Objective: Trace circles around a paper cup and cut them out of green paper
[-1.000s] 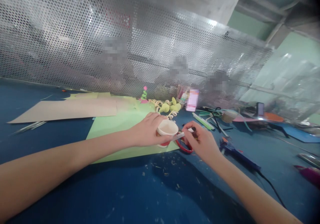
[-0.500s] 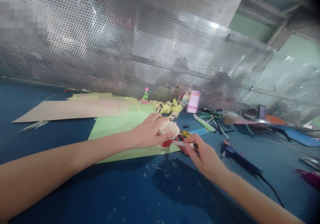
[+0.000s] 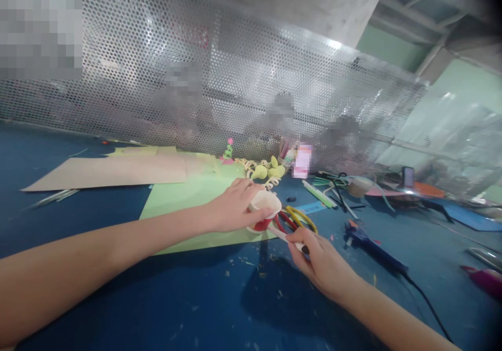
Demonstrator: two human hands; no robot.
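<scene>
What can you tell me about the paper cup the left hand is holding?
The paper cup is small, white inside with a red outer wall, and looks like thin paper. It is tilted so its open mouth faces up and toward the camera. Its base rests at the edge of the light green paper sheet. The left hand wraps its far side, thumb on the rim. The tip of a white stick, pinched by the right hand, meets its lower side.

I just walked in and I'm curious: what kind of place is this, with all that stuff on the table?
Probably a craft workbench. Coloured paper sheets lie on the blue table, a glue gun and scissors sit nearby, and scraps litter the top. A perforated metal screen backs the bench.
</scene>
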